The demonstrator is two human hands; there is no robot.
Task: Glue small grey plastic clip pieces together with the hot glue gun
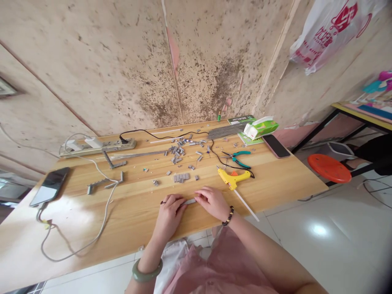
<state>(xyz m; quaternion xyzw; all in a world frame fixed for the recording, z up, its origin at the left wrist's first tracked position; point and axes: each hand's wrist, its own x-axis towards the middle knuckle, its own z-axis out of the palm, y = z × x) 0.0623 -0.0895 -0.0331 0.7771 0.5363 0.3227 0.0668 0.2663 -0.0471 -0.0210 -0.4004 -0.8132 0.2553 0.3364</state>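
Gray strip (190, 201) is lying close to the tabletop's near edge, spanning the gap between the person's two hands. Left hand (170, 210) is coming in with its palm turned down and its fingers curling, thumb and fingertips pinching the strip's left end; a green bangle (147, 271) is circling that forearm. Right hand (212, 200) is bending inward from the other side, its grip pinching the right end between thumb and fingers, while a beaded bracelet (228, 216) is ringing the wrist.

The wooden tabletop (128, 220) is standing against a wall (122, 49) that is showing dark, speckled stains. A plastic bag (324, 34) is hanging at the upper right, an orange-red stool (329, 168) is standing beyond the tabletop's right end, and white tiles are covering the floor (290, 232).

Two phones are lying at opposite ends, one on the left (50, 185) and one on the right (276, 146). One yellow glue gun (232, 178), one pair of teal-handled pliers (242, 152) and one tissue pack (265, 128) are resting on the right side. One power strip (113, 145) is carrying two white chargers (93, 142) and one black plug (123, 139). Small gray pieces (177, 153) are scattering across the middle, too many and too small for counting.
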